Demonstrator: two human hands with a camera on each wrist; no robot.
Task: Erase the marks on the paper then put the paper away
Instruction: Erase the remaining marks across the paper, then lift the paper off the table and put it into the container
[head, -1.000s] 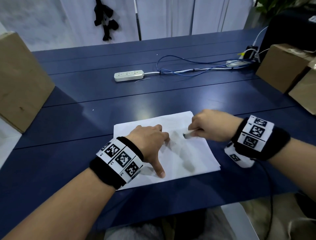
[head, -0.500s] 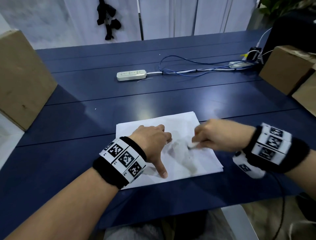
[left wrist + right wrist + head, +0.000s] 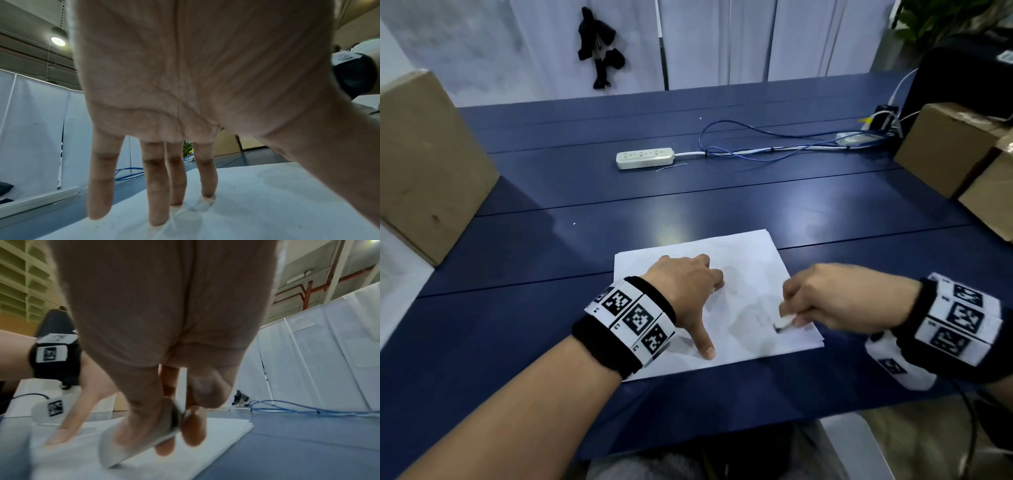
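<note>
A white sheet of paper lies on the blue table near its front edge, with faint grey smudges in its middle. My left hand presses flat on the paper's left part, fingers straight and thumb spread toward me. My right hand pinches a white eraser between thumb and fingers. The eraser's tip touches the paper near its right front corner. In the right wrist view the eraser slants down onto the paper.
A white power strip with blue and white cables lies at the back of the table. Cardboard boxes stand at the left and at the right. White partition panels close the far side.
My right hand has slid the eraser toward me and to the right across the paper. The left hand has stayed pressed on the sheet.
</note>
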